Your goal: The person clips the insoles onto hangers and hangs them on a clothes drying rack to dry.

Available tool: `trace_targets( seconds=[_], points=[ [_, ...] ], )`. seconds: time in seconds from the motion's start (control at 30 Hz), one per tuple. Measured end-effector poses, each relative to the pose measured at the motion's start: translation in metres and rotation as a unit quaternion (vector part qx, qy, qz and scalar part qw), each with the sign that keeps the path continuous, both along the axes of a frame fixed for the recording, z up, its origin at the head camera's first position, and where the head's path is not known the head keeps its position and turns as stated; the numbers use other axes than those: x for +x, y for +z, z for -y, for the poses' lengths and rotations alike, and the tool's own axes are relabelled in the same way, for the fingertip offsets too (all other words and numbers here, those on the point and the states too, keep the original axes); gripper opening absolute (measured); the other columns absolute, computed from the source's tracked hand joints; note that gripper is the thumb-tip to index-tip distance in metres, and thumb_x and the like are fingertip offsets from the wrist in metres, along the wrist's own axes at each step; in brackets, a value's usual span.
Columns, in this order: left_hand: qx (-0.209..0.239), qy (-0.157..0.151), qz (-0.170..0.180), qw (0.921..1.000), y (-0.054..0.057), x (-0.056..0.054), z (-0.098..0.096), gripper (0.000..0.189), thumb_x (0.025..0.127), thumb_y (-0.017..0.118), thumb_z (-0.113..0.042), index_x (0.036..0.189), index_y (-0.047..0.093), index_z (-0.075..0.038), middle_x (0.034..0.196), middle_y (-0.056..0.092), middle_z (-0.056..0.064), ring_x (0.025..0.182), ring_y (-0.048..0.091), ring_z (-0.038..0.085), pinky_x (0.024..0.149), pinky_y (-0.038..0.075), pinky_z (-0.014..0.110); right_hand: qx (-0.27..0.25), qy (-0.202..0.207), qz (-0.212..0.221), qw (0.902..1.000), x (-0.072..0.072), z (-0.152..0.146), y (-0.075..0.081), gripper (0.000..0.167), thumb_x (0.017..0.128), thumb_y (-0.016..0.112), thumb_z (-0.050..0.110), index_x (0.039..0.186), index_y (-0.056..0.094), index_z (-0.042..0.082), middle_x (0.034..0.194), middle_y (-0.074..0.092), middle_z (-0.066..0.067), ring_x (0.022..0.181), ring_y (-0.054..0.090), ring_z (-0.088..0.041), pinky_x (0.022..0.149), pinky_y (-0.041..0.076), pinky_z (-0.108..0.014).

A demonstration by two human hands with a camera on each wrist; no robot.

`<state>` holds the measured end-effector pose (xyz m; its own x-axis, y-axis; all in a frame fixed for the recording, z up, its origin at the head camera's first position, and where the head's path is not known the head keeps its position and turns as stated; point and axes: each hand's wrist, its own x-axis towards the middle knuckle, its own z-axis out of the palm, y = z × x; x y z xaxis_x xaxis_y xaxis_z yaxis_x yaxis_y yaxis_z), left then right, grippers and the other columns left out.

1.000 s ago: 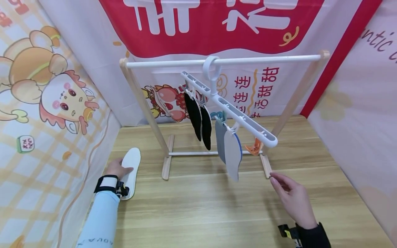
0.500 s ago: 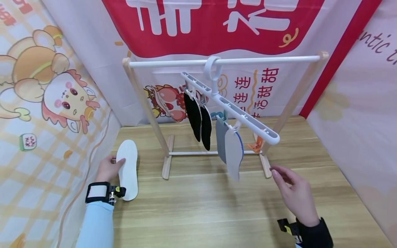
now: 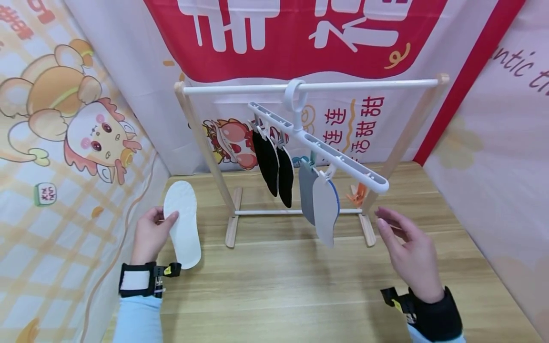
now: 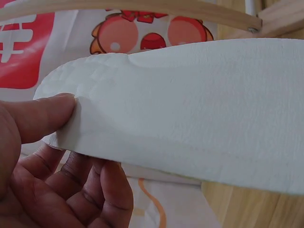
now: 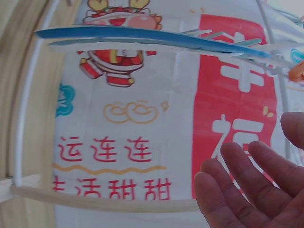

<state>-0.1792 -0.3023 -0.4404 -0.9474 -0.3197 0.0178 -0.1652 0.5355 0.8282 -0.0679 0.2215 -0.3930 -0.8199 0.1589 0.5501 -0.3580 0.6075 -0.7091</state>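
Note:
In the head view my left hand point(image 3: 150, 233) pinches a white insole point(image 3: 184, 228) by its side edge near one end. The left wrist view shows the thumb on top of the insole point(image 4: 180, 114) and fingers curled beneath. My right hand point(image 3: 407, 252) holds nothing, its fingers loosely bent, below the front end of a white clip hanger point(image 3: 315, 143). An orange clip point(image 3: 358, 194) hangs at that end, with nothing visible in it. Clipped along the hanger are black insoles point(image 3: 285, 178), a grey insole point(image 3: 306, 193) and a pale insole with a blue edge point(image 3: 325, 209).
The hanger hooks over the white rail point(image 3: 236, 89) of a wooden-legged rack point(image 3: 206, 147). Its feet point(image 3: 231, 231) stand on a wood-grain surface point(image 3: 274, 295). Printed cloth walls point(image 3: 107, 228) close in the left, back and right sides.
My left hand has raised the white insole off the wood-grain surface and brought it slightly to the right. The right hand has risen a little, its fingertips parting. The hanger has swayed slightly.

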Motion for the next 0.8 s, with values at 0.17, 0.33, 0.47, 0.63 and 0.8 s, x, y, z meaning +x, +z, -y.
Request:
trace_targets(
  seconds=[0.17,0.33,0.47,0.63,0.8],
  points=[
    [0.035,-0.025,-0.059,0.9973,0.013,0.015,-0.025,0.039,0.094,0.069,-0.035,0.115,0.062,-0.001,0.102,0.065,0.011,0.083,0.059,0.015,0.065,0.049,0.019,-0.003,0.01,-0.012,0.9999,-0.003,0.003,0.014,0.039,0.092,0.067,-0.002,0.131,0.061,-0.002,0.12,0.067,-0.016,0.106,0.059,0.003,0.088,0.045,-0.009],
    [0.056,-0.07,-0.105,0.9904,0.019,0.026,-0.051,0.034,0.094,0.071,-0.027,0.11,0.064,0.002,0.097,0.066,0.011,0.078,0.06,0.014,0.064,0.049,0.02,-0.011,0.009,0.003,0.9999,-0.006,0.009,0.028,0.045,0.092,0.069,0.004,0.136,0.058,0.002,0.126,0.065,-0.012,0.112,0.058,-0.001,0.091,0.045,-0.011],
    [0.079,-0.11,-0.115,0.984,0.021,0.034,-0.074,0.031,0.093,0.072,-0.024,0.109,0.064,0.002,0.096,0.066,0.014,0.078,0.06,0.016,0.065,0.05,0.021,-0.014,0.004,0.012,0.9998,-0.009,0.014,0.037,0.048,0.092,0.071,0.007,0.138,0.057,0.005,0.129,0.063,-0.012,0.114,0.058,-0.007,0.092,0.045,-0.012],
    [0.115,-0.15,-0.109,0.9758,0.023,0.044,-0.104,0.03,0.093,0.072,-0.023,0.11,0.065,0.001,0.099,0.067,0.015,0.081,0.062,0.019,0.069,0.052,0.023,-0.033,0.016,0.008,0.9993,-0.013,0.022,0.045,0.05,0.09,0.072,0.005,0.138,0.057,0.006,0.129,0.063,-0.012,0.113,0.059,-0.016,0.092,0.046,-0.013],
    [0.133,-0.19,-0.1,0.9676,0.023,0.049,-0.132,0.028,0.093,0.072,-0.024,0.11,0.066,-0.003,0.098,0.067,0.013,0.083,0.063,0.022,0.069,0.054,0.027,-0.037,0.024,-0.001,0.999,-0.015,0.029,0.052,0.052,0.088,0.074,0.002,0.137,0.059,0.007,0.128,0.064,-0.011,0.111,0.06,-0.019,0.092,0.046,-0.014]
  ],
)
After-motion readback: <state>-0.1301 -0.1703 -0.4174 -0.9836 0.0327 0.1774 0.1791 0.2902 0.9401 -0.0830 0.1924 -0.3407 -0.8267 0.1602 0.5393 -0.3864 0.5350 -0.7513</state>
